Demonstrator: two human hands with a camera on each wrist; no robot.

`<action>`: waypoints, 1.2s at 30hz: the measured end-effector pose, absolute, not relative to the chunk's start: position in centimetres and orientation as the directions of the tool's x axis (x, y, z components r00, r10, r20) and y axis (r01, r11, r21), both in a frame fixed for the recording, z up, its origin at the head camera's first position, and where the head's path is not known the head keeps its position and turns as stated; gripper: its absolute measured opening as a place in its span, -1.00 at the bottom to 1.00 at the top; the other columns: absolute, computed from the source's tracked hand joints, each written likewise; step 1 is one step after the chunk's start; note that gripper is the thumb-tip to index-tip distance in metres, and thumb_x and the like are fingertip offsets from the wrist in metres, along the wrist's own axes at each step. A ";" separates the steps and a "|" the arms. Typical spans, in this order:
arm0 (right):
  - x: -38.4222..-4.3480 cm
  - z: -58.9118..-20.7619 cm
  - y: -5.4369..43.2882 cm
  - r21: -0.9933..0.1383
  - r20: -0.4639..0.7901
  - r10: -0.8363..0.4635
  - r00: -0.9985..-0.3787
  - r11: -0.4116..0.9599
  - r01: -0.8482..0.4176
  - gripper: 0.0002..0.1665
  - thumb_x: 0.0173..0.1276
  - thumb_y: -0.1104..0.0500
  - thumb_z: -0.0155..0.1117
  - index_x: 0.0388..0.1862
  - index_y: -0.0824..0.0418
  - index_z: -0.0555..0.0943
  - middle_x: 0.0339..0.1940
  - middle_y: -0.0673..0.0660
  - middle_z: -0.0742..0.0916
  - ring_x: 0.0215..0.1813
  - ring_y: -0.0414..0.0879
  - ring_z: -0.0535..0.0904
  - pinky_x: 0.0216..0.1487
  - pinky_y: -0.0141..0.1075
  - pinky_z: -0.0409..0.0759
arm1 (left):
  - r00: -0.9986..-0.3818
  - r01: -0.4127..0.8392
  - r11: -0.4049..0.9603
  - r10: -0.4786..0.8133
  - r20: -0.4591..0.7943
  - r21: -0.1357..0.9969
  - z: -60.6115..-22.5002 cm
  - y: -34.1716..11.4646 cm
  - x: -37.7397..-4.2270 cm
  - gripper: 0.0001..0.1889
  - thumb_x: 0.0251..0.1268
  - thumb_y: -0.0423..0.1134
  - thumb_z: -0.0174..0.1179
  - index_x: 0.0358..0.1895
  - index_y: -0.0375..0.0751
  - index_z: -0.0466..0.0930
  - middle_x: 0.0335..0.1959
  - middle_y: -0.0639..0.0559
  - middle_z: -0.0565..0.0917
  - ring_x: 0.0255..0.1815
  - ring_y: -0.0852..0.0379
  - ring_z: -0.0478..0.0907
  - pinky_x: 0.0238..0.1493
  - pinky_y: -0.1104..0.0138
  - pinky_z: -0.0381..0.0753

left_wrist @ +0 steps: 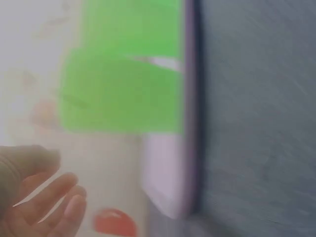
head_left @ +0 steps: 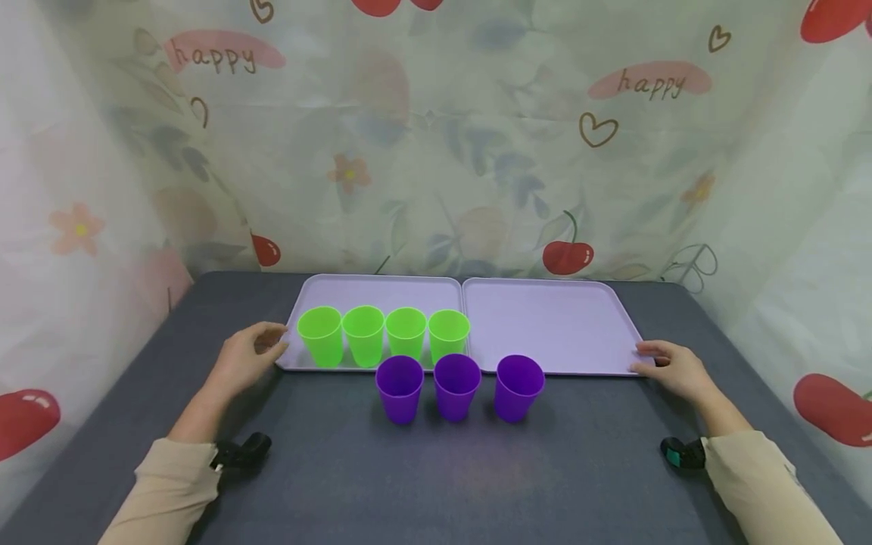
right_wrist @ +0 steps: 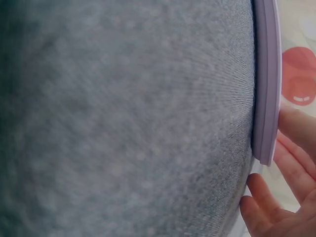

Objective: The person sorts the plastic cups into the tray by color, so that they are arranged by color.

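Note:
My left hand (head_left: 248, 354) is beside the left end of a pale lilac tray (head_left: 384, 284), its fingers loosely bent with nothing between them; in the left wrist view, a gap shows between the hand and the tray. A row of several bright green cups (head_left: 364, 337) stands upright in this tray. At the right corner of a second lilac tray (head_left: 552, 325), my right hand (head_left: 674, 369) has its thumb and fingers right at the rim. Close up, its relaxed fingers (right_wrist: 264, 190) reach around the tray's corner (right_wrist: 266, 148), some low near the tabletop.
Three purple cups, the left one (head_left: 400, 390), the middle one (head_left: 456, 386) and the right one (head_left: 518, 387), stand upright on the dark grey table (head_left: 450, 484) in front of the trays. The two trays lie end to end. A printed curtain (head_left: 436, 151) encloses the back and sides.

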State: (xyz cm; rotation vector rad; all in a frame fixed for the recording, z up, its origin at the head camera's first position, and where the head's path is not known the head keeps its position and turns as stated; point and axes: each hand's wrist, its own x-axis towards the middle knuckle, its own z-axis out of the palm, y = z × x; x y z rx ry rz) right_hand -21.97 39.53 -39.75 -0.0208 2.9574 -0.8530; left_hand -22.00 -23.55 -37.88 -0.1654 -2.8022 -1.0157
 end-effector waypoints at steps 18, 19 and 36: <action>-22.2 -40.0 39.5 -0.539 -0.069 -0.029 -0.997 0.842 0.013 -0.33 0.29 -0.01 0.23 0.18 0.46 0.40 0.17 0.51 0.50 0.19 0.48 0.37 0.14 0.27 0.39 | -0.867 0.498 0.584 0.344 0.360 0.641 -32.9 -13.2 -18.1 -0.68 0.17 -0.25 0.26 0.00 -0.24 0.56 -0.06 -0.10 0.65 -0.08 -0.01 0.61 -0.07 0.18 0.66; -22.2 -40.0 39.5 -0.538 -0.069 -0.029 -0.997 0.843 0.012 -0.33 0.29 -0.01 0.23 0.18 0.46 0.40 0.17 0.51 0.50 0.19 0.47 0.37 0.14 0.27 0.39 | -0.868 0.496 0.586 0.356 0.346 0.641 -33.0 -12.8 -17.9 -0.65 0.16 -0.21 0.28 0.01 -0.21 0.56 -0.04 -0.08 0.64 -0.07 0.00 0.60 -0.06 0.18 0.66; -22.2 -39.6 39.5 -0.560 -0.095 -0.038 -0.995 0.828 0.022 -0.32 0.31 -0.02 0.21 0.20 0.45 0.38 0.20 0.52 0.47 0.22 0.47 0.33 0.17 0.29 0.35 | -0.875 0.461 0.586 0.424 0.233 0.666 -35.4 -10.7 -17.5 -0.31 0.01 0.02 0.37 0.23 -0.13 0.38 0.16 -0.11 0.48 0.09 0.01 0.48 0.09 0.09 0.57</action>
